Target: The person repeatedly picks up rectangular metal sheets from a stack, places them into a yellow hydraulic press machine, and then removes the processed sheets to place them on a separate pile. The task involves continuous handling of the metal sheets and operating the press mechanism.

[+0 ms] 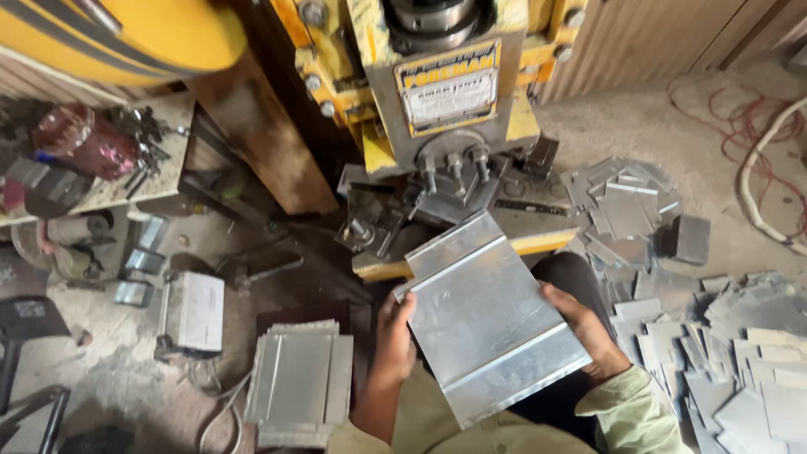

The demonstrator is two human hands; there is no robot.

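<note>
At the two side edges of the ribbed metal sheet (pixel 487 315), your fingers are doing all the holding: the left hand (pixel 395 336) pinches the near-left edge with the thumb on top, and the right hand (pixel 588 332) curls over the right edge with its fingers pressed against the cut rim. The sheet itself hangs tilted above your lap, its far corner just short of the yellow bar (pixel 471 252) at the foot of the press (pixel 437 109).

Those rims look freshly sheared, so a slip along either edge could cut your fingers; I judge this the nearest hazard, and a grip shift under load would cause it. The sheet is broad and thin, and it could flex or swing if one hand lets go. Its far corner could also catch on the clamp bolts (pixel 458 164) or the die block (pixel 378 223), which would twist it in your grasp.

Room is tight. On your left the stack of formed panels (pixel 298 387) lies on the floor just beside your forearm. On your right the heap of cut blanks (pixel 723 336) crowds close to your elbow, with loose corners pointing every way. A white cable (pixel 761 185) loops across the floor well beyond that. The freest path seems to be straight ahead, between your knees and the press.
</note>
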